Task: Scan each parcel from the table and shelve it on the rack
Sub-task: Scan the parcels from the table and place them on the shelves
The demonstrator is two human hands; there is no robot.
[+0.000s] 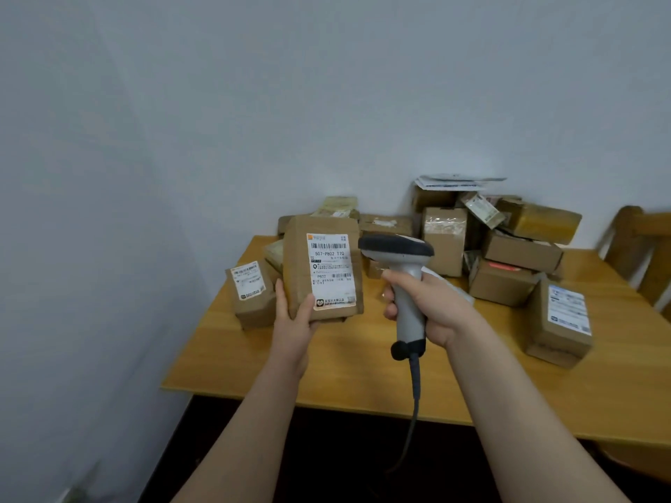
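My left hand grips the lower left corner of a brown cardboard parcel, holding it upright above the wooden table with its white barcode label facing me. My right hand grips the handle of a grey barcode scanner, its dark head level with the parcel's right edge and close beside it. The scanner's cable hangs down past the table's front edge.
A small labelled box stands at the table's left. A heap of several cardboard parcels fills the back right, with another labelled box nearer. A wooden chair stands at the right. White walls close the left and back.
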